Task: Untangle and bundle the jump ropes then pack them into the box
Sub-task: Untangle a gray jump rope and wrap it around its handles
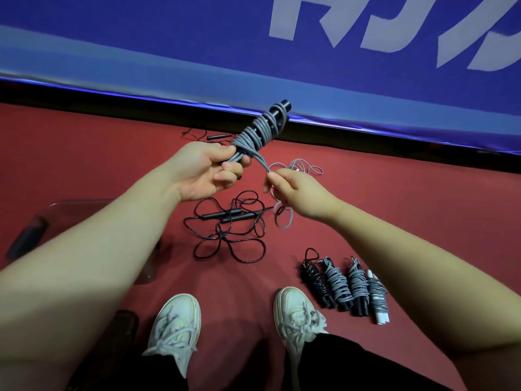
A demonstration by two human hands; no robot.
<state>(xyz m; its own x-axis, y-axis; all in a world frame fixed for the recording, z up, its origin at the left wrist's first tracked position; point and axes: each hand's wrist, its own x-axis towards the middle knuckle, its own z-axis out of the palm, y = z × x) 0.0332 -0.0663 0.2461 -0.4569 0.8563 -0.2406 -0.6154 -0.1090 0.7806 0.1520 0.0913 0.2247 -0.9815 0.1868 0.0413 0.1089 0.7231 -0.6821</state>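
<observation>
While the grey jump rope [260,132] sits partly wound on its black handles, both hands hold it.
The left hand [203,172] has its grip curled round the handles above the red floor [112,153]; the right hand [294,190] pinches the loose tail. A tangled black rope [227,220] lies below, four wound bundles [337,283] by the right shoe [296,311].

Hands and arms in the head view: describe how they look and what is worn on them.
The left hand and right hand are bare: no gloves, rings or watch visible. Both forearms are uncovered, with no sleeve in frame. Lower down: black trousers, white laced sneakers.
</observation>
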